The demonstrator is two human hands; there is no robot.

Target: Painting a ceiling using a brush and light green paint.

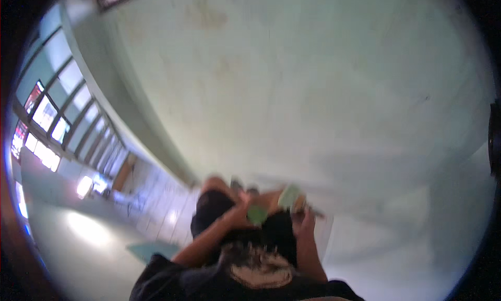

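Observation:
My left hand [239, 213] is closed round the side of a round green thing [257, 215], perhaps a small container seen from above, in front of my lap. To its right, my right hand [303, 220] is closed on a thin, greyish object [317, 213] that sticks out to the right; blur hides its kind. Just beyond the right hand, a pale green, roughly rectangular piece [288, 197] shows over my bare leg. Whether the right hand touches that piece I cannot tell.
A pale green wall [292, 92] with brownish stains rises close in front, and continues on the right. At the left are a barred opening [94, 123] and a tiled floor [169, 209]. A pale ledge [78, 249] lies at the lower left.

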